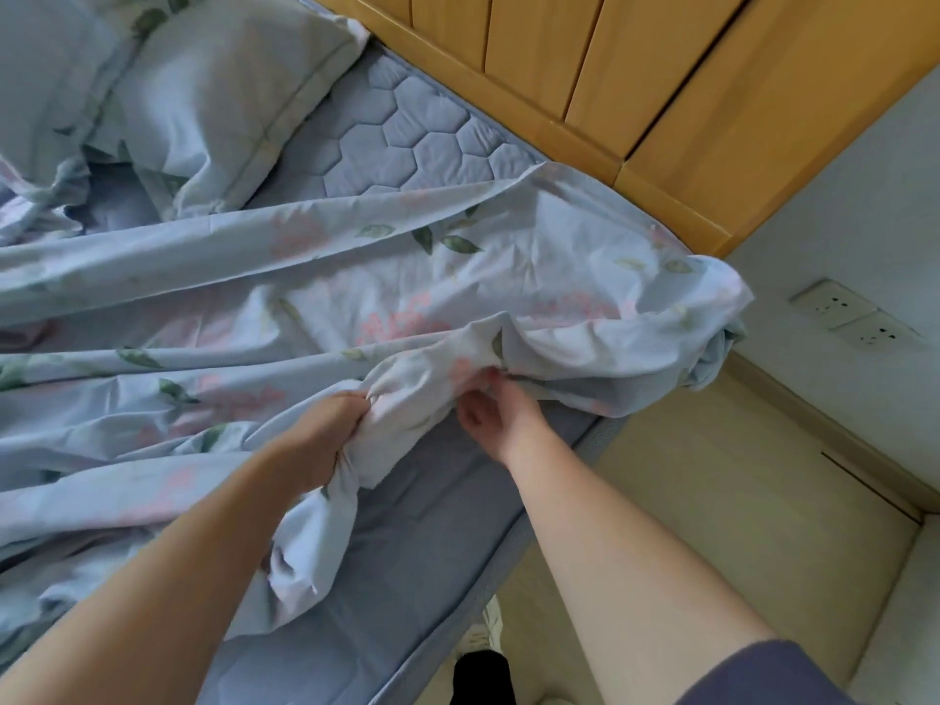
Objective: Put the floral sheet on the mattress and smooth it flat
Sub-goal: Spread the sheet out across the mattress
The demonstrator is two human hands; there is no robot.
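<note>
Your left hand (325, 435): grips bunched floral sheet (356, 277) | your right hand (496, 414): pinches its lifted edge | sheet: rumpled across quilted mattress (407, 129) | pillow (229, 94): head end | wooden wardrobe (610, 58): beside bed

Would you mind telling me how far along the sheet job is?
Done: the floral sheet lies loosely across the mattress. In hand: the left hand grips a bunched edge and the right hand pinches fabric beside it. Left: it is heavily creased, and quilted mattress shows bare by the pillows and along the near edge, so spreading and smoothing remain.
</note>
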